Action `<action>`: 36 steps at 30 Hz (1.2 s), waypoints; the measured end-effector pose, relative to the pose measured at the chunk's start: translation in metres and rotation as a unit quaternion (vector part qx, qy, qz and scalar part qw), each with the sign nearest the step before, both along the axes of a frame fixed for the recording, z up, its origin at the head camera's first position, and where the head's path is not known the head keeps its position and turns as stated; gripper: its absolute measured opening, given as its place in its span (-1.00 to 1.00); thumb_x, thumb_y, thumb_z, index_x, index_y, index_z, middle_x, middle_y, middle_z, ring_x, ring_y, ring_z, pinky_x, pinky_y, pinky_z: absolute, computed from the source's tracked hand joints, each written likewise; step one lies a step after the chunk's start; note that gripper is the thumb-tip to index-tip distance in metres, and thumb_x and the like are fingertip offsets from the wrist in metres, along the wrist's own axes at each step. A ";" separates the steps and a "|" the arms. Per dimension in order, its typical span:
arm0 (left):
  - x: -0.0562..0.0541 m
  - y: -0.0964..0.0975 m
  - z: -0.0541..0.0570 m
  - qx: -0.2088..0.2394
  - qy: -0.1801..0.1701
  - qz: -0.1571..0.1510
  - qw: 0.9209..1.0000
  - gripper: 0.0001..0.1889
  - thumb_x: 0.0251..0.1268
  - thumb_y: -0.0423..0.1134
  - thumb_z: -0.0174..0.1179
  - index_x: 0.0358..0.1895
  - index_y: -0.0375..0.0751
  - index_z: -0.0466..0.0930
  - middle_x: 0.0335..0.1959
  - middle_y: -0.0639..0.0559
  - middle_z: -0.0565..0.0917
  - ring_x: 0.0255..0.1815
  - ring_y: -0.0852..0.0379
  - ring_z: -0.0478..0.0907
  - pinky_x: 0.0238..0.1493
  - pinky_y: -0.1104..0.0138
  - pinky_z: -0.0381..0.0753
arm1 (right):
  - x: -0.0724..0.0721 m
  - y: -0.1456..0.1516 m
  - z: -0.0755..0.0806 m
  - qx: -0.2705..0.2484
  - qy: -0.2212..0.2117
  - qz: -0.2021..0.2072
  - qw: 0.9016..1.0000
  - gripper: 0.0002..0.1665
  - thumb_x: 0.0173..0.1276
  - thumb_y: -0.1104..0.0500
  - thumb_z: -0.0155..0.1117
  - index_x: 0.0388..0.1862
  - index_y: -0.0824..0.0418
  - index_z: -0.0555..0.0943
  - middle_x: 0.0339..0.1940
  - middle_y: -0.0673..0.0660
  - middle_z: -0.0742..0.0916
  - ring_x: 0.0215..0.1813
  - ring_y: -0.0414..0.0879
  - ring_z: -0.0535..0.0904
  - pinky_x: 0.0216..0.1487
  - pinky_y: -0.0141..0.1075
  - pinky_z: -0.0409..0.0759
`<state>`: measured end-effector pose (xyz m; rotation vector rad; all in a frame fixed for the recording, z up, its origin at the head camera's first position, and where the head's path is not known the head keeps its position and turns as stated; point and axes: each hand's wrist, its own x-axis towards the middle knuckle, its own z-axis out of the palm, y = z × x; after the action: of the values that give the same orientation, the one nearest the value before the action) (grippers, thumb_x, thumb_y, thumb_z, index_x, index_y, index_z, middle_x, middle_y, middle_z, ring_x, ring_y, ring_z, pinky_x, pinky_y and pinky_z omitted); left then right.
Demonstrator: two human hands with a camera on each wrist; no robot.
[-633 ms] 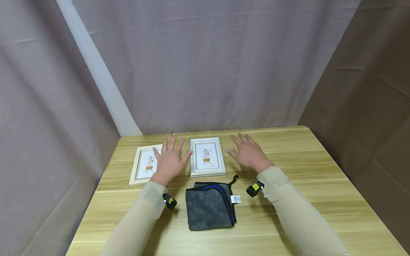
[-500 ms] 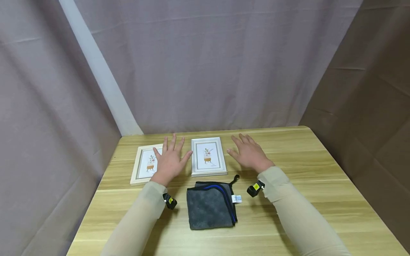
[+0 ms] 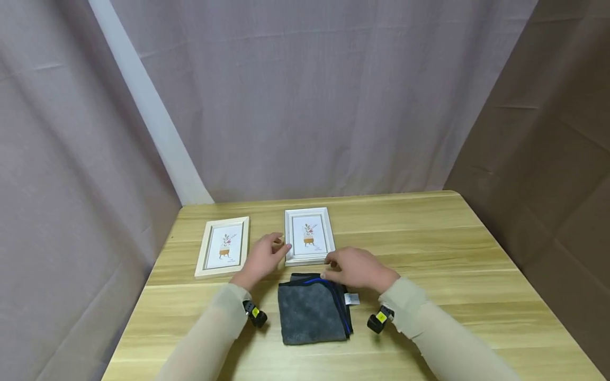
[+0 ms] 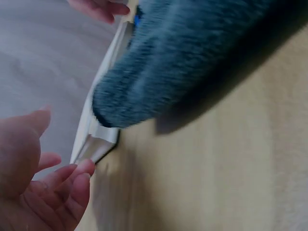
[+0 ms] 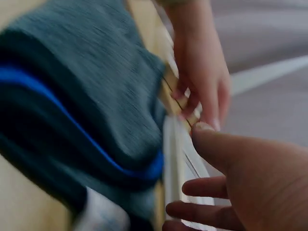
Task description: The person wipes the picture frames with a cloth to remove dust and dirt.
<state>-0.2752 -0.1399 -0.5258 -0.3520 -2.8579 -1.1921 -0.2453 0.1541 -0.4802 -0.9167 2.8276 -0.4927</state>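
Observation:
A silver-white picture frame (image 3: 310,262) with a plant print lies face up near the table's back. At its left side is my left hand (image 3: 262,258), thumb apart from loosely bent fingers. In the left wrist view, that hand's fingertips (image 4: 85,168) are at a corner of the frame; contact is hard to tell. My right hand (image 3: 357,269) is by the frame's lower right corner, above the folded grey cloth's top edge. Its fingers (image 5: 204,186) are spread beside the frame in the right wrist view. The grey cloth (image 3: 312,315), edged black and blue, lies in front of the frame.
A cream picture frame (image 3: 202,254) with a similar print lies to the left, beside my left hand. The wooden table (image 3: 457,312) meets grey-mauve curtains (image 3: 310,106) behind and on the left. Brown sheeting (image 3: 548,159) hangs at the right.
Both hands have come down and toward the body, from spread flat at the frame's far sides to its lower edges. The left hand has uncovered the cream frame. Frames and cloth stay put.

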 end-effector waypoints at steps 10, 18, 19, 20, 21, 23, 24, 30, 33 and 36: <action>-0.001 0.005 -0.015 -0.014 -0.012 -0.022 1.000 -0.25 0.62 0.08 0.35 0.67 -0.23 0.38 0.42 -0.24 0.63 0.35 -0.18 0.62 0.42 -0.06 0.61 | 0.018 -0.023 -0.025 0.038 0.013 0.007 0.999 -0.40 0.45 -0.30 0.53 0.10 0.16 0.79 -0.07 0.05 0.80 -0.10 -0.03 0.73 -0.06 -0.03 0.75; -0.003 0.001 -0.022 -0.021 -0.021 -0.025 0.999 -0.22 0.56 0.07 0.42 0.65 -0.24 0.40 0.02 -0.05 0.67 -0.12 0.06 0.60 0.08 0.09 0.69 | 0.016 -0.019 -0.037 -0.020 0.002 0.053 0.998 -0.78 0.57 -0.10 0.49 -0.16 -0.02 0.72 -0.29 -0.17 0.67 -0.30 -0.26 0.52 -0.20 -0.19 0.59; -0.003 0.000 -0.023 -0.022 -0.020 -0.027 0.999 -0.21 0.55 0.06 0.43 0.66 -0.23 0.40 -0.05 -0.02 0.64 -0.17 0.09 0.58 0.02 0.11 0.68 | 0.016 -0.018 -0.037 -0.031 -0.003 0.053 0.998 -0.79 0.58 -0.10 0.48 -0.16 -0.03 0.71 -0.29 -0.17 0.67 -0.31 -0.26 0.51 -0.21 -0.19 0.58; -0.004 0.000 -0.024 -0.023 -0.019 -0.029 0.999 -0.21 0.55 0.06 0.43 0.67 -0.23 0.39 -0.10 0.00 0.62 -0.21 0.11 0.57 -0.02 0.12 0.66 | 0.016 -0.015 -0.035 -0.043 -0.008 0.049 0.998 -0.81 0.59 -0.09 0.46 -0.12 -0.03 0.72 -0.27 -0.18 0.68 -0.30 -0.27 0.52 -0.20 -0.19 0.58; -0.004 -0.001 -0.024 -0.023 -0.019 -0.031 0.999 -0.20 0.55 0.06 0.43 0.68 -0.22 0.38 -0.14 0.02 0.60 -0.24 0.12 0.55 -0.07 0.14 0.65 | 0.015 -0.013 -0.034 -0.055 -0.012 0.046 0.997 -0.82 0.60 -0.08 0.45 -0.08 -0.03 0.74 -0.25 -0.19 0.70 -0.29 -0.28 0.53 -0.19 -0.19 0.58; -0.003 -0.002 -0.025 -0.028 -0.019 -0.034 0.999 -0.19 0.55 0.04 0.44 0.70 -0.20 0.35 -0.15 0.03 0.59 -0.28 0.15 0.53 -0.13 0.16 0.62 | 0.014 -0.007 -0.030 -0.079 -0.022 0.038 0.996 -0.81 0.62 -0.07 0.43 0.00 -0.01 0.75 -0.22 -0.19 0.74 -0.29 -0.29 0.56 -0.18 -0.18 0.59; -0.003 -0.002 -0.025 -0.033 -0.016 -0.035 0.999 -0.18 0.55 0.04 0.44 0.71 -0.19 0.34 -0.14 0.02 0.59 -0.29 0.16 0.52 -0.13 0.17 0.61 | 0.013 -0.004 -0.028 -0.093 -0.029 0.034 0.995 -0.80 0.63 -0.07 0.42 0.02 0.00 0.76 -0.22 -0.18 0.76 -0.30 -0.29 0.57 -0.19 -0.18 0.60; -0.002 -0.001 -0.022 -0.038 -0.014 -0.054 0.998 -0.19 0.56 -0.02 0.43 0.72 -0.16 0.31 0.17 -0.12 0.65 -0.26 0.14 0.54 0.04 0.07 0.62 | 0.000 0.027 -0.021 -0.136 -0.037 -0.004 0.990 -0.81 0.68 -0.03 0.37 0.05 0.04 0.75 -0.28 -0.18 0.73 -0.36 -0.27 0.56 -0.24 -0.22 0.58; -0.003 0.001 -0.020 -0.034 -0.025 -0.059 0.997 -0.18 0.55 0.00 0.44 0.73 -0.16 0.30 0.31 -0.17 0.64 -0.14 0.09 0.58 0.20 0.00 0.64 | -0.009 0.043 -0.018 -0.145 -0.033 -0.036 0.988 -0.79 0.68 0.00 0.37 0.07 0.09 0.76 -0.31 -0.14 0.73 -0.38 -0.24 0.55 -0.28 -0.22 0.55; -0.003 0.001 -0.018 -0.030 -0.033 -0.055 0.997 -0.18 0.54 0.00 0.45 0.72 -0.15 0.32 0.36 -0.17 0.63 -0.04 0.03 0.58 0.27 -0.04 0.63 | -0.020 0.056 -0.016 -0.155 -0.023 -0.058 0.986 -0.76 0.69 0.02 0.35 0.11 0.13 0.76 -0.30 -0.11 0.73 -0.39 -0.20 0.53 -0.29 -0.20 0.53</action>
<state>-0.2785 -0.1388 -0.5441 -0.4871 -2.9721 -1.1568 -0.2656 0.2104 -0.4963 -0.7758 2.8222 -0.9768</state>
